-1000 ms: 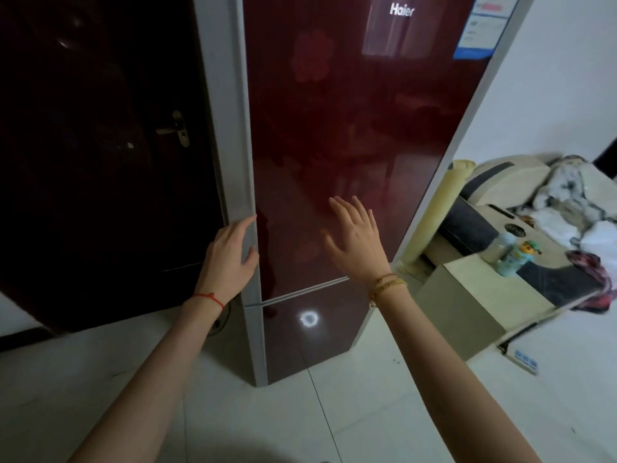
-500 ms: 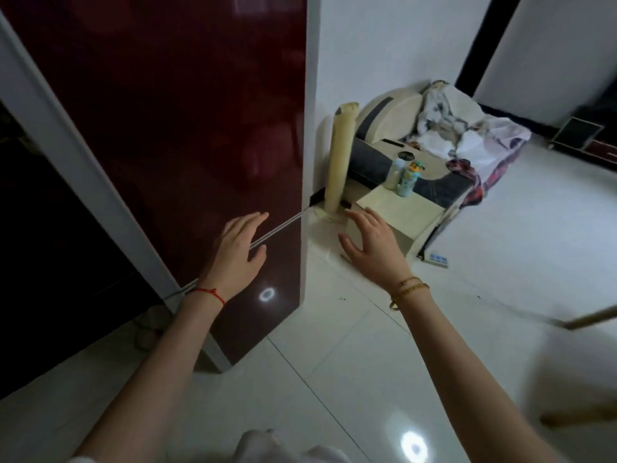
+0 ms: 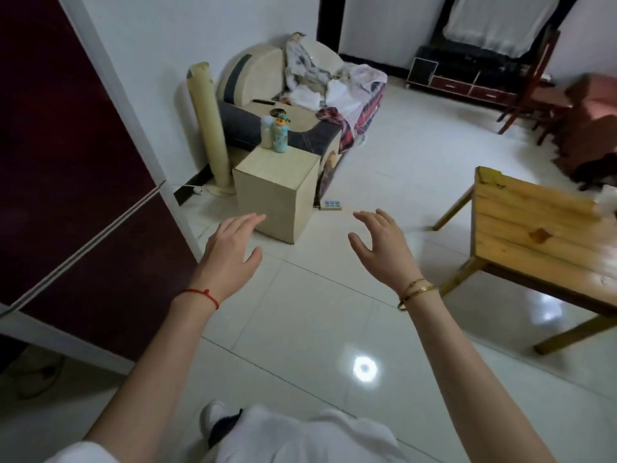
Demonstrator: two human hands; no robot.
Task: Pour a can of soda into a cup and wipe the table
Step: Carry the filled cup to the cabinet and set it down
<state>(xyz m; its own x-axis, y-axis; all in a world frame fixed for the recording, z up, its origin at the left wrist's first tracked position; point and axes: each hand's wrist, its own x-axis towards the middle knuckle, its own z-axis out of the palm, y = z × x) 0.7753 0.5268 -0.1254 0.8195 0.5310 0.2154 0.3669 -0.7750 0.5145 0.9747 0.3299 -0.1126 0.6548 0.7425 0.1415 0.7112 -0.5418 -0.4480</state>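
Observation:
My left hand (image 3: pixel 230 248) and my right hand (image 3: pixel 380 248) are both stretched out in front of me over the white tiled floor, fingers relaxed and spread, holding nothing. A wooden table (image 3: pixel 541 248) stands at the right edge of the head view, to the right of my right hand. Something white (image 3: pixel 609 198) lies on the table's far side, cut off by the frame. No soda can or cup shows anywhere.
A dark red fridge (image 3: pixel 66 195) fills the left side. Ahead stand a beige box cabinet (image 3: pixel 277 192) with two bottles (image 3: pixel 275 133) on it, a rolled mat (image 3: pixel 210 128) and a sofa (image 3: pixel 267 81) heaped with clothes. A TV stand (image 3: pixel 467 78) and chairs (image 3: pixel 534 81) are far right.
My view has swung right, away from the fridge and toward the room. My left hand has come off the fridge door edge, and both hands now hang free over the floor. The wooden table has come into view.

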